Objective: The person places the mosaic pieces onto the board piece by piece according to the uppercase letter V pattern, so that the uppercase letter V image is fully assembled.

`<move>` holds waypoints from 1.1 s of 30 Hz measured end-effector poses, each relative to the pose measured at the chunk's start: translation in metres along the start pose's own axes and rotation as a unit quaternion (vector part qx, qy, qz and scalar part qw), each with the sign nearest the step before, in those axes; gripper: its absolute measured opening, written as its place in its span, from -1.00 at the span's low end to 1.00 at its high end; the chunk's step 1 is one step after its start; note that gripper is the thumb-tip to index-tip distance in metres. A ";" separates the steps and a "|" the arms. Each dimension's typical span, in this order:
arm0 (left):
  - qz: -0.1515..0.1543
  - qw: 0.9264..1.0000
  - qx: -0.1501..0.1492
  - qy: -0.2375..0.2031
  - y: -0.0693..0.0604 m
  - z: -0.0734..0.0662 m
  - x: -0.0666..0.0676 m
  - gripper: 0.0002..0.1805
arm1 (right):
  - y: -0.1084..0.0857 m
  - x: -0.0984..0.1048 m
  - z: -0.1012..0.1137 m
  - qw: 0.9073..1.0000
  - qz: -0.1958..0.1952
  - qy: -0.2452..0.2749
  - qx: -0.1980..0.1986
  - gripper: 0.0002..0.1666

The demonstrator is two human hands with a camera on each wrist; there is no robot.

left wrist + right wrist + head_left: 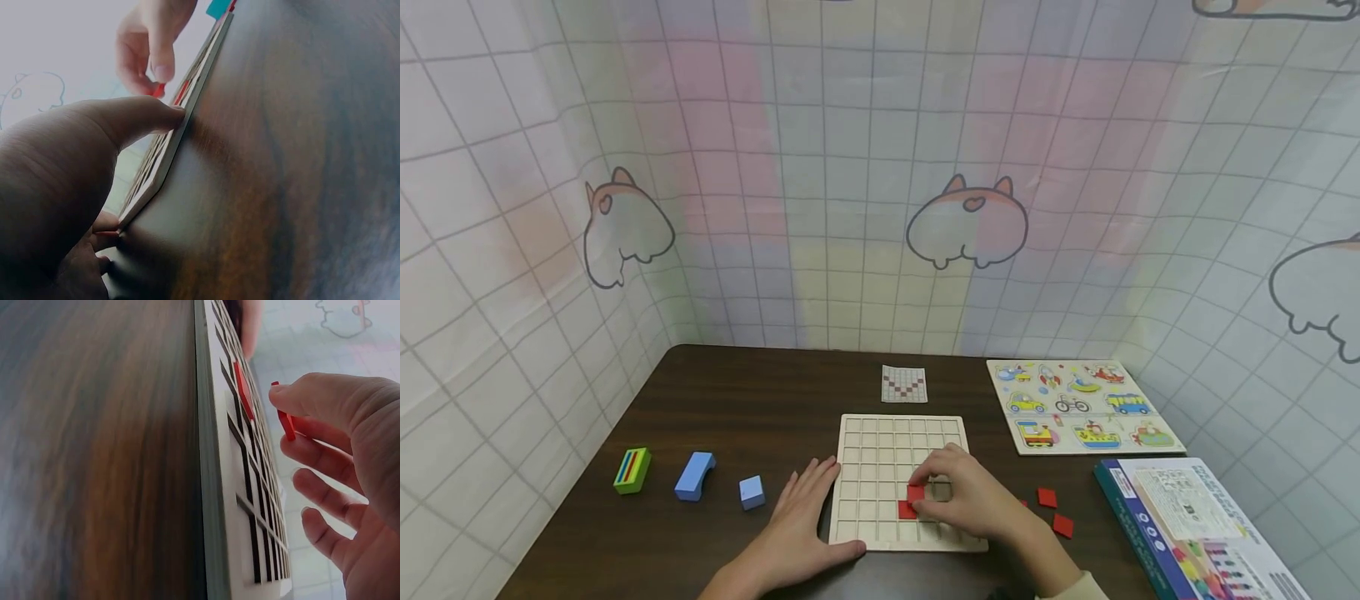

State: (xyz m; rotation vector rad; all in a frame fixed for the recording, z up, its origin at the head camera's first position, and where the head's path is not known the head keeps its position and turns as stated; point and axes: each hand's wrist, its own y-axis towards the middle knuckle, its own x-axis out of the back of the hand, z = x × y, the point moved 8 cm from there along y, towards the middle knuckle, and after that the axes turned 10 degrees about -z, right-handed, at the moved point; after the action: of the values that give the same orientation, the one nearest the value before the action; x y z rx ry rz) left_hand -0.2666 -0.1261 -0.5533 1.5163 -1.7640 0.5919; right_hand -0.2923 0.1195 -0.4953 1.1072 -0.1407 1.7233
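A pale wooden grid board (868,467) lies on the dark table. One red square tile (907,510) sits in a cell near its front, also visible as a red tile (244,390) in the right wrist view. My right hand (966,493) pinches a second red tile (285,422) between thumb and forefinger, just above the board. My left hand (801,525) rests at the board's left side, fingers spread along the edge and thumb (150,115) touching the front edge. Behind the board lies a small pattern card (904,384) printed with a V of red squares.
Loose red tiles (1047,497) lie right of the board. Leftward stand a blue cube (752,492), a blue arch block (695,477) and a green block (632,471) with coloured stripes. A picture puzzle board (1082,408) and a box (1202,533) occupy the right side.
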 end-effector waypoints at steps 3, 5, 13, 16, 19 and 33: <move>-0.001 1.000 0.001 0.001 0.000 0.001 0.001 0.41 | 0.004 -0.004 0.005 1.000 -0.004 -0.001 0.008 -0.77; -0.003 1.000 0.000 0.002 0.000 0.001 0.001 0.41 | 0.007 -0.008 0.008 1.000 -0.004 -0.003 0.010 -0.78; -0.003 1.000 -0.003 0.001 0.000 0.001 0.002 0.41 | 0.016 -0.020 0.015 1.000 0.001 0.001 0.008 -0.77; -0.005 1.000 -0.004 0.002 0.000 0.001 0.001 0.41 | 0.019 -0.023 0.016 1.000 0.000 -0.002 0.007 -0.77; -0.006 1.000 -0.005 0.003 0.000 0.001 0.001 0.41 | 0.021 -0.025 0.016 1.000 0.000 -0.003 0.006 -0.78; -0.003 1.000 -0.015 0.000 -0.001 -0.003 0.002 0.39 | 0.028 -0.037 0.007 1.000 0.013 -0.022 -0.001 -0.81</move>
State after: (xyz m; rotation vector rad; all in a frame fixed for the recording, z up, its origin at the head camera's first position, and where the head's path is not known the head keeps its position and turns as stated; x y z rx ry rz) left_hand -0.2652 -0.1251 -0.5501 1.4993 -1.7605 0.5606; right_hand -0.3090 0.0773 -0.5077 1.1471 -0.1858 1.7226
